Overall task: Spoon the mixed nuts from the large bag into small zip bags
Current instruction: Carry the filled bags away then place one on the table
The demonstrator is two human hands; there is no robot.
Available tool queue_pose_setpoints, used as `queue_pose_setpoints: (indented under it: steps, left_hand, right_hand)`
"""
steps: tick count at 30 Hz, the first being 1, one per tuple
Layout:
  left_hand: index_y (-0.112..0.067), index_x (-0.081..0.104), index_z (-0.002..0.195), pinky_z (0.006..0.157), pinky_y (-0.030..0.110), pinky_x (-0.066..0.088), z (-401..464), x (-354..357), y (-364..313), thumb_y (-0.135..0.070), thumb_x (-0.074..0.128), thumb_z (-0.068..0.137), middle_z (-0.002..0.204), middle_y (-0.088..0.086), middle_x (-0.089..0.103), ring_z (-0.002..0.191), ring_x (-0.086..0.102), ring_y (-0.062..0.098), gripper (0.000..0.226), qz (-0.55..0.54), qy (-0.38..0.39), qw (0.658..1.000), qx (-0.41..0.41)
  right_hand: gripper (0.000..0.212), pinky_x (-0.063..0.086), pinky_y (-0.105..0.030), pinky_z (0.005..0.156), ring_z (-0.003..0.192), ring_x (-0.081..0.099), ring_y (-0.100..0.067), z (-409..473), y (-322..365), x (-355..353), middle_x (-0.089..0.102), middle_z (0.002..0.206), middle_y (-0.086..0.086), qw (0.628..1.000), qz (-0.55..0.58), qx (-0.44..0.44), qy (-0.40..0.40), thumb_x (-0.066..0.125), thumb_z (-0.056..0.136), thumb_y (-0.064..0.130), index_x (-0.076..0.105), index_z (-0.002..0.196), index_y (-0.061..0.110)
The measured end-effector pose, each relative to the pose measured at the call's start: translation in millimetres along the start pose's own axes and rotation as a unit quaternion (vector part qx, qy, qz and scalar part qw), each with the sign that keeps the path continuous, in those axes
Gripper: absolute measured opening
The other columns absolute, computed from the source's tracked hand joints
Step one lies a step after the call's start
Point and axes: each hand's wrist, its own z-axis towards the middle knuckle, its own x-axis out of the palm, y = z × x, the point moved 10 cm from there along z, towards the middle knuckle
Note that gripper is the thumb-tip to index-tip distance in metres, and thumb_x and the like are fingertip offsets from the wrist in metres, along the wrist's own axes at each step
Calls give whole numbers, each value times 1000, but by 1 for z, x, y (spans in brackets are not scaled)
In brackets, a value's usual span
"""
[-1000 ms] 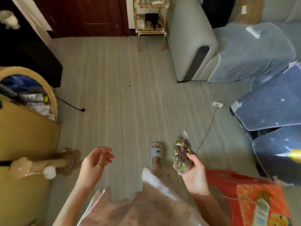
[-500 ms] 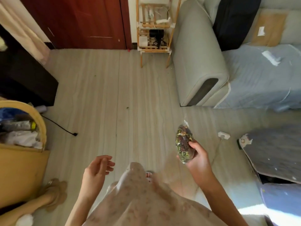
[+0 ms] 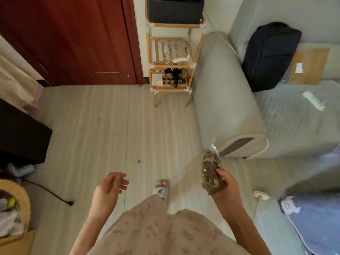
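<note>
Gripped upright in the right hand (image 3: 223, 184), the filled small zip bag (image 3: 210, 169) remained clamped while the left hand (image 3: 110, 186) hung empty, fingers relaxed. The sofa (image 3: 226, 107) had drawn nearer, suggesting carriage away for storage.

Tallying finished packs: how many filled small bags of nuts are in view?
1. The small clear plastic bag of mixed nuts is in the grip of the right hand, over the floor. Others may lie out of view.
</note>
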Motion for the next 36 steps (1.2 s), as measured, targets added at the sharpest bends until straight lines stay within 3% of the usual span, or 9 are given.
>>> queue_pose_setpoints:
  steps: [5,10,13,18,21,24,28,32,36]
  left_hand:
    - [-20,62,85,64,26,50,96,20,-71,-7,43,97,76,2,69,70,66,14,26,15,27,999,32]
    - [-22,61,84,60,19,49,173,39,-113,-6,43,97,75,-1,68,66,65,8,28,26,36,999,32]
    - [-21,62,86,64,23,49,215,50,-129,-6,42,97,76,-1,69,67,65,10,27,14,18,1000,15]
    - [-20,63,86,65,28,49,280,66,-154,-7,42,97,77,3,69,71,66,18,27,-20,-39,999,-13]
    - [-17,63,86,62,28,50,316,77,-171,-6,41,97,76,4,69,72,66,23,27,-36,-62,997,-26]
    - [-17,64,86,58,21,52,351,89,-191,-6,42,97,71,1,69,68,66,17,27,-37,-73,996,-31]
    - [-18,64,87,64,30,51,394,98,-217,-8,42,97,73,2,70,68,66,17,26,-48,-90,994,-32]
    - [-16,63,86,62,29,51,436,106,-246,-5,40,97,76,7,68,71,65,24,28,-63,-97,993,-23]
    - [-14,63,85,63,30,49,485,114,-277,-4,40,97,79,10,68,73,64,27,28,-73,-94,993,-17]
  right_hand:
    - [23,48,-36,71,70,68,-13,63,56,46,72,84,-1,999,44,-11,-6,44,91,14,63,103,9]
    - [21,51,-33,61,65,69,-13,122,89,81,72,80,-3,998,68,6,-3,45,91,15,62,100,10]
    - [22,53,-32,60,67,70,-13,167,109,100,74,80,-2,997,69,18,1,44,91,15,63,102,11]
    - [22,47,-36,75,73,70,-12,256,168,138,73,85,-3,999,28,14,15,44,92,14,64,100,11]
    - [22,51,-33,68,72,69,-14,306,211,163,72,86,-6,999,29,15,23,44,91,12,65,96,10]
    - [23,55,-24,60,76,69,-15,349,252,188,72,90,-5,999,34,10,39,44,89,11,64,102,10]
    - [22,55,-25,63,79,67,-15,393,297,219,72,91,-5,998,16,-11,54,44,90,11,63,101,12]
    - [26,54,-27,65,81,65,-19,425,331,244,69,94,-9,998,1,-22,50,43,91,10,60,111,5]
    - [26,53,-25,61,77,66,-16,449,366,275,70,91,-8,997,-28,-52,53,42,92,12,62,108,5]
